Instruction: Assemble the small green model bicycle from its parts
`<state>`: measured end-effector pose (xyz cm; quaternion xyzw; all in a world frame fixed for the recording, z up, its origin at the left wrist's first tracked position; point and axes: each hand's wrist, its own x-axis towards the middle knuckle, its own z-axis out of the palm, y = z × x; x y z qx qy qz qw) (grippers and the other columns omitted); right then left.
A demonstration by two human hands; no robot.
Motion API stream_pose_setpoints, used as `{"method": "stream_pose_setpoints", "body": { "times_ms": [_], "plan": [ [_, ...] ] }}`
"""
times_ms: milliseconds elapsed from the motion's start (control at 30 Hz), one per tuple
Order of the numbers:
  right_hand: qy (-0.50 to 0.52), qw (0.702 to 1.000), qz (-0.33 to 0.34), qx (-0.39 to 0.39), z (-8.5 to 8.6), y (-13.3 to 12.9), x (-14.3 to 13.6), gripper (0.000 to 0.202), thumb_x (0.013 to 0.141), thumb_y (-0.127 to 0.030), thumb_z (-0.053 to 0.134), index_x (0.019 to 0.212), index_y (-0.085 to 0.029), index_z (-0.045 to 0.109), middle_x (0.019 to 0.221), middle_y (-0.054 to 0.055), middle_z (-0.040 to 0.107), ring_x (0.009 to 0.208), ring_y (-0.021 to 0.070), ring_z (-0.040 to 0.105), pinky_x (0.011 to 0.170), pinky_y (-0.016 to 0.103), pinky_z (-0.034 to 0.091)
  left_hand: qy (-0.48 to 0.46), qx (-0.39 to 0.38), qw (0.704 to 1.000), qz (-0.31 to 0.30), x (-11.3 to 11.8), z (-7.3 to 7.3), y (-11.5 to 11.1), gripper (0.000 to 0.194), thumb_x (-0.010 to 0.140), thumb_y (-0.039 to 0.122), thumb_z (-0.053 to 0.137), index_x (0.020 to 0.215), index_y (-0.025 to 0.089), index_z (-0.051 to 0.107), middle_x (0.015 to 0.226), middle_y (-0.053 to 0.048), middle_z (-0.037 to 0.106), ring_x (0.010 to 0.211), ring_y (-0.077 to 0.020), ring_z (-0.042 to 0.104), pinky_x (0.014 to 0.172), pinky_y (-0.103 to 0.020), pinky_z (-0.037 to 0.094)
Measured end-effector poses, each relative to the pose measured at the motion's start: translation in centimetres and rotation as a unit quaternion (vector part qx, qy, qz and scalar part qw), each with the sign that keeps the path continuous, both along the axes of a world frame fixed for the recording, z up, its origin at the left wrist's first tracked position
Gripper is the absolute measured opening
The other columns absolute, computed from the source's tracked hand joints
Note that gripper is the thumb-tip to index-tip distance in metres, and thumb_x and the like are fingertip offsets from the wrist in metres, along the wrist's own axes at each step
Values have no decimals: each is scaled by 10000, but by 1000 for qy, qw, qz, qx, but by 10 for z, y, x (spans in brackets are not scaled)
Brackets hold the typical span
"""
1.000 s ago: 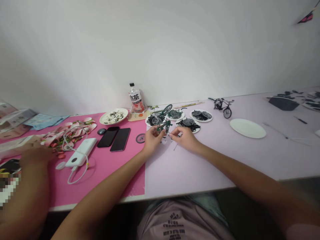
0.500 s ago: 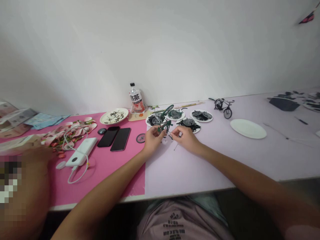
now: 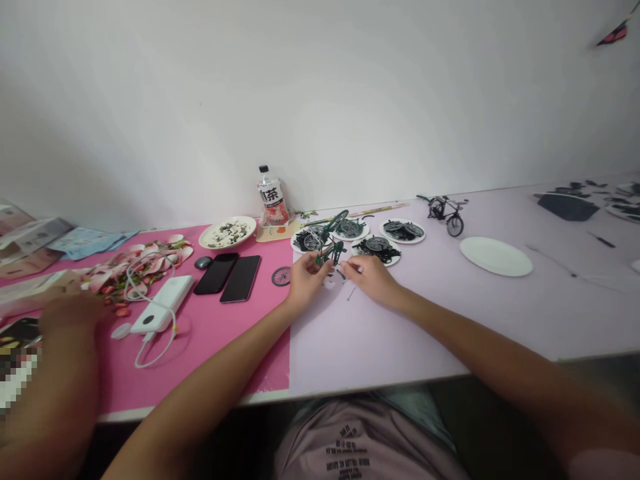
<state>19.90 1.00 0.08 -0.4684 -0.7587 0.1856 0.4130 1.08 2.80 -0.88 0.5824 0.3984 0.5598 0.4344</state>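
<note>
My left hand (image 3: pixel 309 277) is closed around a dark green model bicycle (image 3: pixel 336 253), held just above the table with one wheel pointing up and away. My right hand (image 3: pixel 373 275) is closed in a pinch close to the bicycle's near end; what lies between its fingertips is too small to make out. A loose grey spoked wheel (image 3: pixel 281 276) lies to the left of my left hand. Below my fingers are a few tiny parts and a thin rod (image 3: pixel 351 294). Behind my hands stand plates of black parts, the nearest being a white plate (image 3: pixel 399 259).
A finished-looking black model bicycle (image 3: pixel 447 215) stands at the back right, near an oval white plate (image 3: pixel 496 257). Leftward are two phones (image 3: pixel 241 279), a white power bank (image 3: pixel 163 305) with cable, pink petals and a bottle (image 3: pixel 273 199). Another person's arm (image 3: pixel 70 360) reaches in at far left.
My right fingertips have shifted slightly at the bicycle's near end. My left hand keeps its hold. The other person's arm at the left has moved a little.
</note>
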Motion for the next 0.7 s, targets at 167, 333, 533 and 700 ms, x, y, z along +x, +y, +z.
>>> {"method": "stream_pose_setpoints", "body": {
  "times_ms": [167, 333, 533, 700],
  "plan": [
    [35, 998, 17, -49, 1, -3, 0, 418, 1015, -472, 501, 737, -204, 662, 731, 42, 719, 666, 196, 634, 646, 305, 452, 7, 8, 1000, 13, 1, 1, -1, 377, 749, 438, 849, 945, 168, 674, 847, -63, 751, 777, -227, 757, 602, -259, 521],
    [14, 1000, 14, -24, 1, -4, -1, 357, 969, -457, 571, 726, -201, 619, 695, 5, 657, 642, 157, 560, 626, 277, 407, 12, 6, 1000, 21, 2, 1, -2, 378, 755, 442, 834, 955, 165, 672, 856, -63, 761, 774, -217, 753, 595, -249, 534],
    [5, 999, 24, -24, -4, 0, 1, 422, 1004, -466, 515, 703, -196, 636, 687, 30, 667, 644, 176, 568, 619, 285, 403, 14, 5, 1000, 11, 2, 1, -2, 351, 764, 422, 824, 936, 165, 658, 844, -58, 749, 767, -212, 757, 588, -239, 528],
    [20, 999, 18, -43, -2, -2, 1, 477, 1010, -533, 496, 714, -195, 656, 687, 47, 684, 643, 188, 586, 625, 291, 425, 10, 7, 1000, 5, 2, 2, -3, 351, 766, 424, 824, 931, 163, 657, 841, -56, 740, 773, -215, 760, 574, -232, 518]
  ]
}}
